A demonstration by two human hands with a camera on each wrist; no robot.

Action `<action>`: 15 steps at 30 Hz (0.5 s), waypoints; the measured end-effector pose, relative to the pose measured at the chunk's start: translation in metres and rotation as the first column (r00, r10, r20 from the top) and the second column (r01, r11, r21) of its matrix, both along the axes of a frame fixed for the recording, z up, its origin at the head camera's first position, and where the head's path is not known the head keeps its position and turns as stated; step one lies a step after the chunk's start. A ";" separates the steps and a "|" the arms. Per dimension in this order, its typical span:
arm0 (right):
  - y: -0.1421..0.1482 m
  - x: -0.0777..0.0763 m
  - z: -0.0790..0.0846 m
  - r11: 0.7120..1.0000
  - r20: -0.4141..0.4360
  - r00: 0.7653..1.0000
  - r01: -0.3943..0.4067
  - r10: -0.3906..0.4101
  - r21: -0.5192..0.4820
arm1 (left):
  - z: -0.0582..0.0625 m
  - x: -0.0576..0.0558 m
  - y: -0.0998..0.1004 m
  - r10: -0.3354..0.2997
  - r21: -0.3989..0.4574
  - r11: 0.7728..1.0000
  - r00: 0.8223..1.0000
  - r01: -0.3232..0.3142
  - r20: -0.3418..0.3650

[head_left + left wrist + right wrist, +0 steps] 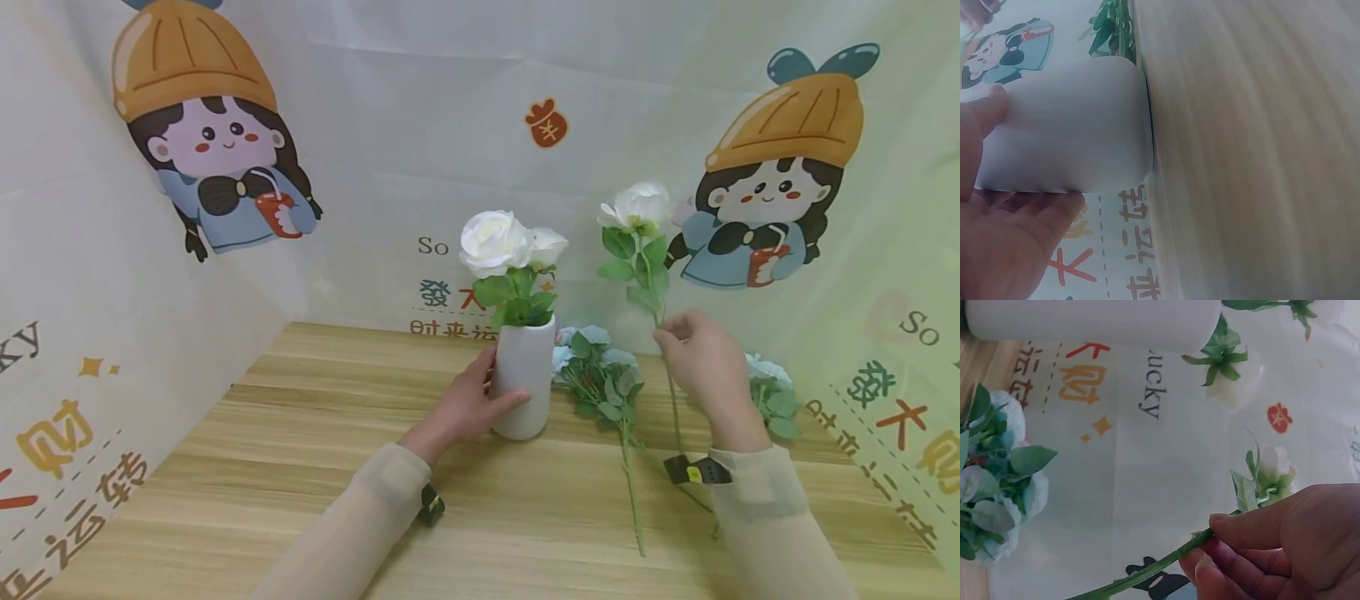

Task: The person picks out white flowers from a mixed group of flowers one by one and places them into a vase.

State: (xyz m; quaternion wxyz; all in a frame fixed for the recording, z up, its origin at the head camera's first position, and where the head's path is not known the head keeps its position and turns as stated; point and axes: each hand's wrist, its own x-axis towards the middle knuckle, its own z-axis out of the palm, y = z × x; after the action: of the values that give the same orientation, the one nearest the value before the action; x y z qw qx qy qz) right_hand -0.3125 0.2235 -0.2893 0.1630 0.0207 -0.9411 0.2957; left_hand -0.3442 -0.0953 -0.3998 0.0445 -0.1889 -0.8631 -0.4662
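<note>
White and upright, the vase, gripped by the nearer left hand, stands left of the right hand, which pinches a white rose by its slightly leaning stem.

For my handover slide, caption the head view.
Left hand grips a white vase of white flowers; right hand pinches another white flower by its stem.

the vase looks smooth and matt, the tabletop wood-grained.
</note>
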 end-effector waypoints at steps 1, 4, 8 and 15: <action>-0.002 0.002 0.001 1.000 -0.018 1.000 -0.003 0.003 -0.010 | 0.000 0.000 0.000 0.000 0.005 1.000 1.000 0.000 -0.001; -0.009 0.007 0.006 0.999 -0.061 0.998 -0.011 0.008 -0.045 | 0.000 0.000 0.000 0.002 0.010 1.000 1.000 -0.002 -0.003; -0.020 0.013 0.014 0.997 -0.099 0.995 -0.017 0.009 -0.081 | 0.001 0.000 0.000 0.001 0.010 1.000 1.000 -0.001 -0.004; -0.034 0.018 0.021 0.991 -0.150 0.989 -0.035 0.015 -0.131 | 0.002 0.002 0.000 -0.007 0.014 1.000 1.000 0.007 0.000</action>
State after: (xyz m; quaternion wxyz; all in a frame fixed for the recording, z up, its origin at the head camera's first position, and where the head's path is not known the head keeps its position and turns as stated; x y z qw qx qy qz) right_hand -0.2940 0.1893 -0.2679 0.2300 0.0437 -0.9041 0.3576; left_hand -0.3426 -0.0950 -0.3982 0.0441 -0.1914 -0.8591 -0.4726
